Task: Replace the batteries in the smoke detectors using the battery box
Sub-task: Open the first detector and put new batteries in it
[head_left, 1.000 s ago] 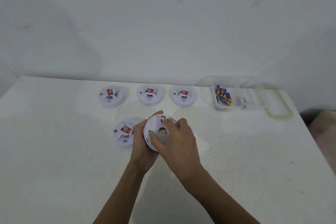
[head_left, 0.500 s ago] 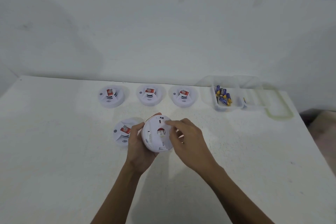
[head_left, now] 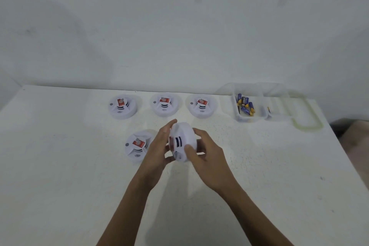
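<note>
A single unit is in hand: the white round plastic smoke detector (head_left: 182,142) is held off the white speckled table (head_left: 60,166), near its middle, between both hands. The left hand (head_left: 157,152) clasps it from 9 o'clock, fingers nearly straight up along its face and thumb tucked under. The right hand (head_left: 207,158) grips it from 4 o'clock, thumb pressed on the front and fingers curled behind the rim. The disc stands on edge, its broad diameter running roughly 12 to 6 o'clock, and its slotted face points towards 9 o'clock into the left palm. The back, where the cell bay probably sits, faces 3 o'clock and is hidden, so I cannot tell whether it is open. This looks like the turning-over stage. The next move likely calls for presenting the back upward, or laying the unit flat, with one hand freed for the clear plastic battery box (head_left: 261,117) well apart at 2 o'clock, holding blue-and-yellow cylindrical batteries (head_left: 244,105). A twin detector (head_left: 137,147) lies just beside at 9 o'clock, and a row of three detectors (head_left: 164,105) at 12 o'clock.
</note>
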`<action>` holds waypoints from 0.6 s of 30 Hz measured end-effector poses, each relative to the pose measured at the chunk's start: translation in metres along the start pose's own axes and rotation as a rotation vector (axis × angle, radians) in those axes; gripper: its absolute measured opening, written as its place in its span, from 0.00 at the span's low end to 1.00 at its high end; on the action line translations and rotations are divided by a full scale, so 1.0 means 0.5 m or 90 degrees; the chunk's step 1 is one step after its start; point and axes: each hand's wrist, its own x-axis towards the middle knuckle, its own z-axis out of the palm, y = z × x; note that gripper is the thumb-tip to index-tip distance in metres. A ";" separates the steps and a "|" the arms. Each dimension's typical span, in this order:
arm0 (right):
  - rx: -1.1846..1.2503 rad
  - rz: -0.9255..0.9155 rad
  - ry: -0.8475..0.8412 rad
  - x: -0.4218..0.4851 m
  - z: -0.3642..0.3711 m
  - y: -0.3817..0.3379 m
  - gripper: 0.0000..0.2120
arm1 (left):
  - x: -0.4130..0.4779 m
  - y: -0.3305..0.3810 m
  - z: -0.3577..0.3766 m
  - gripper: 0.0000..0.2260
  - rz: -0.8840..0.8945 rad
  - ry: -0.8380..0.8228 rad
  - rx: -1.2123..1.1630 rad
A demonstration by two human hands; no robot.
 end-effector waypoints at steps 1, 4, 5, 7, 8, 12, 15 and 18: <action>0.048 0.009 0.017 0.001 -0.001 0.003 0.19 | 0.001 0.003 -0.003 0.22 0.009 -0.016 0.003; 0.211 0.086 0.059 0.006 -0.015 0.016 0.15 | -0.002 0.012 -0.011 0.26 0.048 -0.014 0.026; 0.265 0.113 0.067 0.007 -0.020 0.020 0.14 | -0.004 0.013 -0.014 0.21 0.070 -0.005 0.045; 0.352 0.150 0.063 0.006 -0.028 0.027 0.12 | -0.008 0.019 -0.012 0.13 0.097 -0.003 0.071; 0.377 0.160 0.058 0.005 -0.031 0.029 0.12 | -0.011 0.023 -0.010 0.13 0.095 -0.008 0.078; 0.411 0.180 0.039 0.008 -0.037 0.043 0.10 | -0.019 0.035 -0.006 0.14 0.095 -0.020 0.118; 0.386 0.183 0.032 0.008 -0.038 0.052 0.10 | -0.019 0.037 -0.005 0.14 0.093 -0.011 0.145; 0.284 0.140 0.049 0.005 -0.038 0.058 0.12 | -0.022 0.037 -0.003 0.16 0.087 -0.003 0.152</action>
